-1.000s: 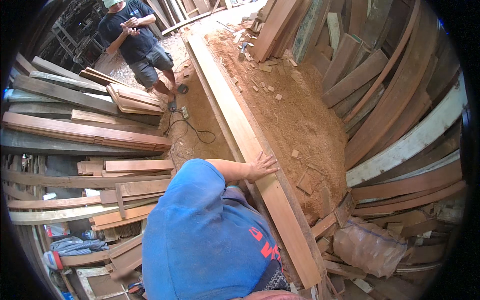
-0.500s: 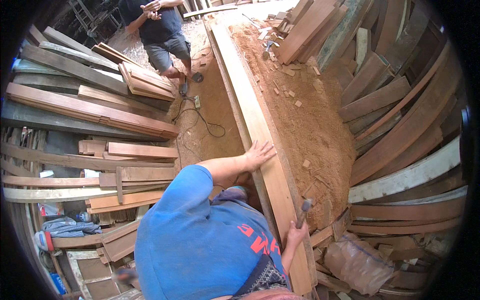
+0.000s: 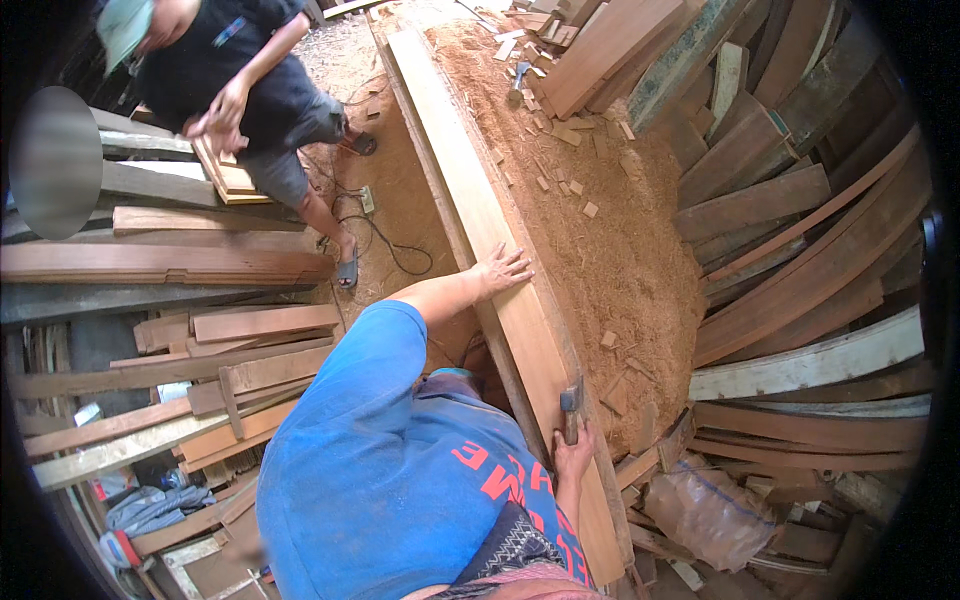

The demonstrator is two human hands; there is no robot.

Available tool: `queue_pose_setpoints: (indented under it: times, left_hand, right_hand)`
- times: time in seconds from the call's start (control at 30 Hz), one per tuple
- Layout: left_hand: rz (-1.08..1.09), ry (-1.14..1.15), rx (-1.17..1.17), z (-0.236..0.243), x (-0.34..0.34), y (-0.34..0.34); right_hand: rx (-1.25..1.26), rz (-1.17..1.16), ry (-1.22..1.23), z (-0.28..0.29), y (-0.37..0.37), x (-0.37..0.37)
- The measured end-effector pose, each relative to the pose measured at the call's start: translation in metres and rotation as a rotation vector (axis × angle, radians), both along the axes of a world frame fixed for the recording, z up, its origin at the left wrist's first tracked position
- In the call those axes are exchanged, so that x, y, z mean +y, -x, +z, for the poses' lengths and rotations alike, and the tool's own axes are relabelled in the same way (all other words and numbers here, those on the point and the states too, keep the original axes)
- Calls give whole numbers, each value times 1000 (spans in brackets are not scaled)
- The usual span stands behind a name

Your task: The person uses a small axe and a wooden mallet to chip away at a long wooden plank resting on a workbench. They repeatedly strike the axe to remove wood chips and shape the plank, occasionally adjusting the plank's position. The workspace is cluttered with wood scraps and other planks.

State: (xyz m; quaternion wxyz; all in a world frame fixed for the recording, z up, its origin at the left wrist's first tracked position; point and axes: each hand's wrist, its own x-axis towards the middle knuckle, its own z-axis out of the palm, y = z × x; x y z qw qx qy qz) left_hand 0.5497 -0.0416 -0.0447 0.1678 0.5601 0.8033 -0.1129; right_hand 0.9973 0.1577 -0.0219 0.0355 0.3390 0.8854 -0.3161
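Note:
A long pale wooden plank [image 3: 470, 185] lies along a rough-edged bench, running from the far end toward me. My left hand [image 3: 503, 271] rests on it, palm down with the fingers spread, holding nothing. Closer to me, my right hand [image 3: 574, 455] is closed round the handle of a hammer [image 3: 570, 402]. The hammer's dark head is over the plank, near its right side; whether it touches the wood I cannot tell.
Sawdust and offcuts [image 3: 590, 210] cover the surface right of the plank. Curved boards [image 3: 800, 300] lean at the right, and planks [image 3: 170, 262] are stacked at the left. Another person [image 3: 250, 95] stands at the far left. A cable [image 3: 395, 255] lies on the floor. A second hammer [image 3: 518, 85] lies beyond.
My right hand has brought the hammer left, from over the plank's right edge to over the plank. The other person has stepped closer, toward the left stacks. My left hand remains on the plank.

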Motion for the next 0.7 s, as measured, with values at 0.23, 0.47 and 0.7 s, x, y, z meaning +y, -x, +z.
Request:
queue_pose_setpoints:
  times: [0.23,0.47,0.7]
  left_hand:
    - [-93,-57,75,-30,1,24]
    - [-127,-149,102,-58,8,-12]
    - [-24,-44,-61,-24,26,-66]
  right_hand:
    - [-230,60,-4,37,27,-23]
    - [-86,123,-28,34,-12,-15]
    - [-78,88,80,17,-66,20]
